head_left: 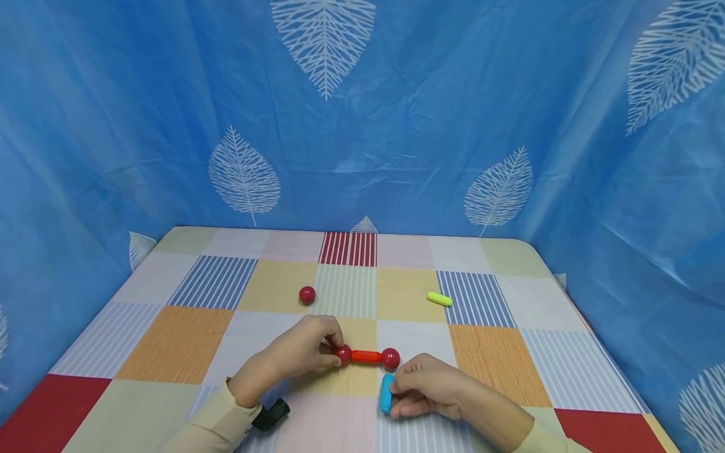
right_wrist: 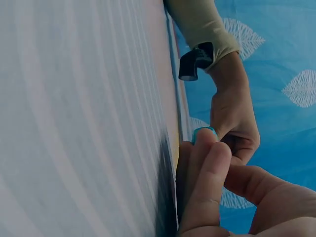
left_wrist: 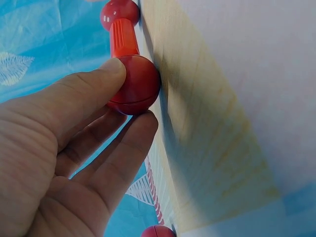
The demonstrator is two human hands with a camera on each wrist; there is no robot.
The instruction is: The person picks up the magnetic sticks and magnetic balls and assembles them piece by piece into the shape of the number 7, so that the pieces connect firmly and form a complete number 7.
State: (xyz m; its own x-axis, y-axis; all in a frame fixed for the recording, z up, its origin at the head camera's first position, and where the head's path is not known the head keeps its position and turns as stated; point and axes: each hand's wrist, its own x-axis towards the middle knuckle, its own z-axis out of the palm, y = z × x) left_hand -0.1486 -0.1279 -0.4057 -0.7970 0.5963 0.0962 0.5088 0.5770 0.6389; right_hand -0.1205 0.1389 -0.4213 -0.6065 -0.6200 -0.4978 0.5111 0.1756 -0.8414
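Head view: red rod [head_left: 365,357] lay flat on the patchwork tablecloth [head_left: 181,343] near the front edge, capped at each end by a red ball; left ball [head_left: 342,355], right ball [head_left: 391,358]. Left hand [head_left: 303,352] pinched the left ball between thumb and fingers; confirmed in left-wrist view, thumb [left_wrist: 94,86] on top of the ball [left_wrist: 136,84], index finger curled beneath, rod [left_wrist: 123,38] running away to the far ball [left_wrist: 120,14]. Right hand [head_left: 427,385] held a blue rod [head_left: 387,393] in a narrow pinch, fingers curled round it, just below the right ball, not touching it. In right-wrist view only the blue tip [right_wrist: 203,131] showed past the fingertips.

Further out: loose red ball [head_left: 307,295] behind the left hand, well apart; yellow-green rod [head_left: 439,299] toward the back right. Black wrist strap [head_left: 270,415] at the left cuff.

Risks, judged: balls seemingly seated only on rod ends; sideways push from the blue rod could pop the right ball off and send it rolling toward the table edge. Pinch on a round ball likely to slip if twisted. Loose ball free to roll if the cloth got nudged.
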